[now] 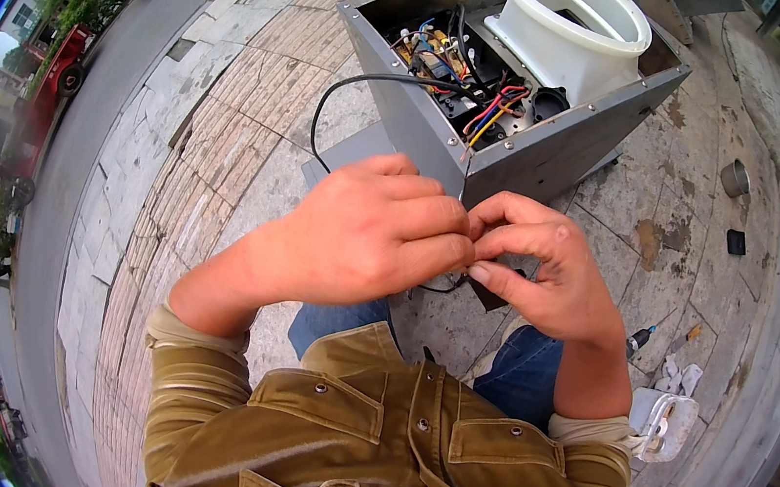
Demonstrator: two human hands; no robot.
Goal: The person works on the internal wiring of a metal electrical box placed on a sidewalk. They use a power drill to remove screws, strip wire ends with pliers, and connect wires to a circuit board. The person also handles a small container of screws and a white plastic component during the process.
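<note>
My left hand (362, 230) and my right hand (553, 275) meet in front of my chest, fingertips touching. Both are closed in a pinch, and what lies between the fingers is too small and hidden to name. A thin dark strand (464, 182) shows just above the fingertips, near the front corner of an open grey metal box (539, 160). Inside the box are a wired circuit board (434, 57), red, blue and yellow wires (494, 114) and a black round part (550, 103). A white plastic round-mouthed duct (563, 54) stands on it.
A black cable (319, 121) loops out left of the box. On the paving to the right lie a metal cup (736, 178), a black square piece (736, 242), a tool (639, 339) and a white container (666, 426). A road (96, 156) with a red vehicle (61, 87) runs along the left.
</note>
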